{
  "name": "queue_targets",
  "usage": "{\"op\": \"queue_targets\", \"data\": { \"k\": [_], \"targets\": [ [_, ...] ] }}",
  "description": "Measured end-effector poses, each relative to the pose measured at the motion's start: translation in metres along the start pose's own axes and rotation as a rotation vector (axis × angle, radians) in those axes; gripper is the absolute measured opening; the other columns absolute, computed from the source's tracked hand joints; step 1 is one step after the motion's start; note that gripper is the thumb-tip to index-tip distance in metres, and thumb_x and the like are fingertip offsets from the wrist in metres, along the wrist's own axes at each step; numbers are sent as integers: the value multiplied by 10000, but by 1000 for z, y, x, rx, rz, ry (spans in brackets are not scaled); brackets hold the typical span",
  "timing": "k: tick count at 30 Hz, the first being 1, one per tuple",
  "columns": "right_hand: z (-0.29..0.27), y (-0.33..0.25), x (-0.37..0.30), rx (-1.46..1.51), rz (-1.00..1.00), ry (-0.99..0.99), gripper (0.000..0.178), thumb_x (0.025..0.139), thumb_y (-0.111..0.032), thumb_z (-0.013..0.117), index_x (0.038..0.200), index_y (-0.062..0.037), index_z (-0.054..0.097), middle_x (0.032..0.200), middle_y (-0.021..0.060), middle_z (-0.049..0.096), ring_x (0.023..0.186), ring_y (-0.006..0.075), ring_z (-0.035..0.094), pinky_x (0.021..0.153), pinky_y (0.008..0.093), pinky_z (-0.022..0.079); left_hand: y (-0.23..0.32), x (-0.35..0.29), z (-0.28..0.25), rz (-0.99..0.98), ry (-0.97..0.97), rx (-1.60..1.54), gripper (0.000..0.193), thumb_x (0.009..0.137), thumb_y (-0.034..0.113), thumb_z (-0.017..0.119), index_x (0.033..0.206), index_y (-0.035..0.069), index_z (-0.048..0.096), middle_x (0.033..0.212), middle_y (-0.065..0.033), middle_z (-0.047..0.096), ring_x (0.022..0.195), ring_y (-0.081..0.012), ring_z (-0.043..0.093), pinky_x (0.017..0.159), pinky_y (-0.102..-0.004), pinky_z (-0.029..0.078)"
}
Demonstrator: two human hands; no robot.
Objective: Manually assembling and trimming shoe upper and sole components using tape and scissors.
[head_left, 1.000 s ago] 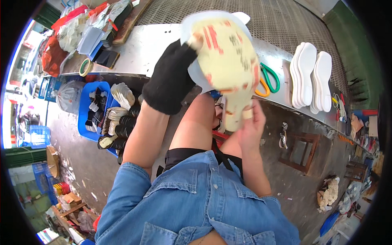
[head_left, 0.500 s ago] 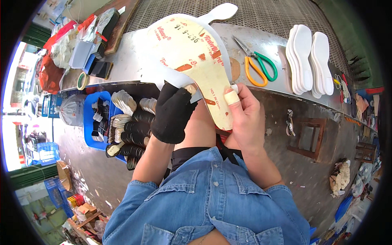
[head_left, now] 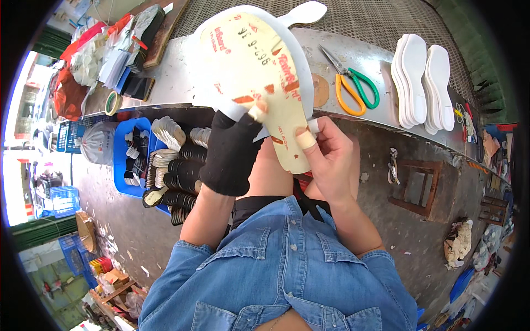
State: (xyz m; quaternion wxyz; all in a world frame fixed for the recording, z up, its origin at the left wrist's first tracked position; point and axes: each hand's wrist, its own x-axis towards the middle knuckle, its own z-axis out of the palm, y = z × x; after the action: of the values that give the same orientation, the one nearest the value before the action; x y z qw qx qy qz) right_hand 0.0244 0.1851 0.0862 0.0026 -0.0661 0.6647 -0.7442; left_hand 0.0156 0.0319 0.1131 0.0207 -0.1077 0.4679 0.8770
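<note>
A cream insole board (head_left: 259, 66) with red and dark print and brown patches is held up in front of me. White sheet material (head_left: 302, 55) lies against its back and shows past its edge. My left hand (head_left: 234, 149), in a black fingerless glove, grips both, with its taped thumb pressed on the board's face. My right hand (head_left: 329, 149), tape on thumb and finger, pinches the board's narrow end by its right edge. Behind it on the bench lie scissors (head_left: 349, 83) with one orange and one green handle. A white insole (head_left: 302, 14) lies farther back.
Two stacks of white insoles (head_left: 413, 83) stand on the metal bench (head_left: 171, 63) at right. A phone (head_left: 137, 88), a tape roll (head_left: 112, 103) and bags (head_left: 85, 66) lie at left. Below are a blue crate (head_left: 122, 160), bundled dark insoles (head_left: 182, 174) and a wooden stool (head_left: 414, 187).
My left thumb has moved up and onto the face of the board. The board has shifted slightly up and left, and my right hand has slid a little along its narrow end.
</note>
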Motion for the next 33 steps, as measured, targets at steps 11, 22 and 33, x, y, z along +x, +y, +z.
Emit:
{"op": "queue_targets", "data": {
  "k": [11, 22, 33],
  "targets": [
    [-27, -22, 38, 226, -80, -6, 243, 881, -137, 560, 1047, 41, 554, 975, 92, 618, 847, 101, 578, 740, 241, 465, -27, 17, -11, -20, -93, 11, 431, 820, 87, 657, 1218, 73, 493, 1107, -83, 595, 965, -179, 591, 807, -313, 499],
    [-25, 0, 9, 179, 177, -31, 258, 872, -236, 614, 935, 13, 596, 696, 15, 604, 541, 38, 517, 454, 180, 393, -16, 21, -9, -62, -185, -119, 346, 880, 124, 564, 1188, -18, 498, 1052, -95, 583, 927, -193, 610, 775, -299, 523],
    [-37, -16, 10, 547, 337, -150, 229, 882, -176, 566, 989, 26, 593, 654, 35, 585, 418, 32, 417, 352, 180, 295, -40, 32, -42, -39, -109, 89, 248, 868, 73, 520, 1092, -15, 576, 950, -74, 624, 858, -138, 600, 720, -264, 488]
  ]
}}
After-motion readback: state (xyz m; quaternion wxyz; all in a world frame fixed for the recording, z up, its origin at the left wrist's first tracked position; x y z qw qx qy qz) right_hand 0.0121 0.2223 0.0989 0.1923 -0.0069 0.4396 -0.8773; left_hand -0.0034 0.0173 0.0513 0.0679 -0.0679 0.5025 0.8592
